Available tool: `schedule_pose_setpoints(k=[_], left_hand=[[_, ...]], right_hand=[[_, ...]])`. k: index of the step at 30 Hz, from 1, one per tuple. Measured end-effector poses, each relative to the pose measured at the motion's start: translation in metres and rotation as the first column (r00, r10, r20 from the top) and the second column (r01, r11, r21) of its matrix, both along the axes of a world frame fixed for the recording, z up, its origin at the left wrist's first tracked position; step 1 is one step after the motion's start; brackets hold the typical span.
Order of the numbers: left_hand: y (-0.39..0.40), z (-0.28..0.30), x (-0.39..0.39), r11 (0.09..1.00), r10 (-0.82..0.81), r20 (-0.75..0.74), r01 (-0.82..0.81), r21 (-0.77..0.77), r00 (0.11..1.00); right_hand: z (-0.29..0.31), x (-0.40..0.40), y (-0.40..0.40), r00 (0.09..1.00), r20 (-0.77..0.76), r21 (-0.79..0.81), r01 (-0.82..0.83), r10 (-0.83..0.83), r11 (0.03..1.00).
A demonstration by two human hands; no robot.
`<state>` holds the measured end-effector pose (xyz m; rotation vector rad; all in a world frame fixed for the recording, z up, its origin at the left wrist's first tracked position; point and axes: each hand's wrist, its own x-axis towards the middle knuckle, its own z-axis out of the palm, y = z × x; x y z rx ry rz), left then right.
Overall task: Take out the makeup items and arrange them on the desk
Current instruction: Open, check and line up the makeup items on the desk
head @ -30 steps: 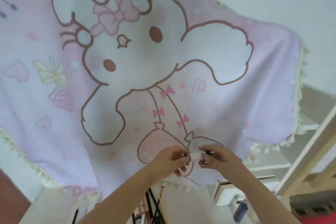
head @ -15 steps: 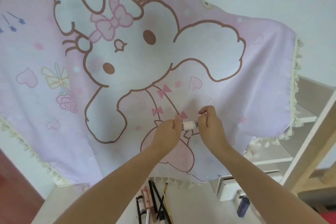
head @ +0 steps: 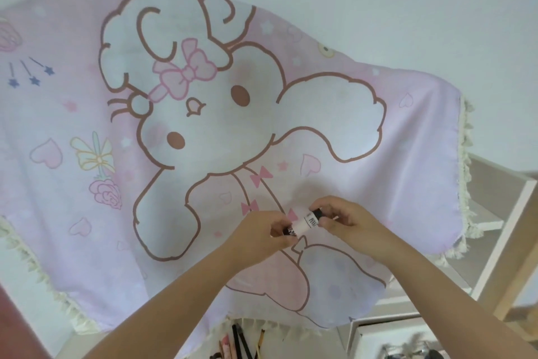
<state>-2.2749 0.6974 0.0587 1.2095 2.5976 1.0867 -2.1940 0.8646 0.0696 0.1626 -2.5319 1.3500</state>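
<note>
A small pale tube [head: 304, 222] with printed lettering and dark ends is held up in the air between both hands, in front of a hanging pink cloth. My left hand [head: 262, 235] pinches its lower left end. The upper right dark cap is pinched by my right hand [head: 346, 220]. Several pencils and slim makeup sticks [head: 241, 339] lie on the desk [head: 369, 338] at the bottom, partly hidden by the cloth's fringe and my arms.
A pink cloth [head: 203, 114] printed with a white cartoon dog and edged with cream tassels hangs across most of the view. Light wooden shelving [head: 500, 230] stands at the right. A blurred dark object [head: 413, 351] sits at the bottom right.
Both hands with the tube have shifted slightly right in the frame. The tube has tilted, its right end now higher, and more of its pale body shows between the fingers.
</note>
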Motion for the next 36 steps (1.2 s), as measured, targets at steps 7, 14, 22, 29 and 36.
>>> schedule_pose_setpoints(k=[7, 14, 22, 29, 36], left_hand=[[0.003, 0.013, -0.003, 0.983, 0.060, -0.529, -0.141, -0.114, 0.847], [0.000, 0.010, -0.009, 0.979, 0.126, -0.811, -0.205, 0.007, 0.571], [0.000, 0.001, -0.007, 0.974, 0.083, -0.857, -0.223, -0.039, 0.509], [0.001, -0.006, -0.005, 0.986, 0.072, -0.864, -0.166, -0.013, 0.498], [0.006, -0.007, -0.003, 0.981, 0.087, -0.861, -0.192, -0.012, 0.502]], right_hand=[[0.009, -0.008, -0.001, 0.996, -0.017, 0.052, 0.090, -0.090, 0.995], [0.016, -0.015, -0.001, 0.979, -0.018, -0.027, 0.204, -0.205, 0.979], [0.005, -0.009, -0.003, 0.998, -0.051, 0.040, 0.042, -0.040, 0.998], [0.000, -0.006, 0.002, 0.999, 0.040, -0.146, 0.023, -0.017, 0.989], [-0.005, -0.003, 0.008, 0.999, -0.036, -0.102, -0.006, 0.002, 0.995]])
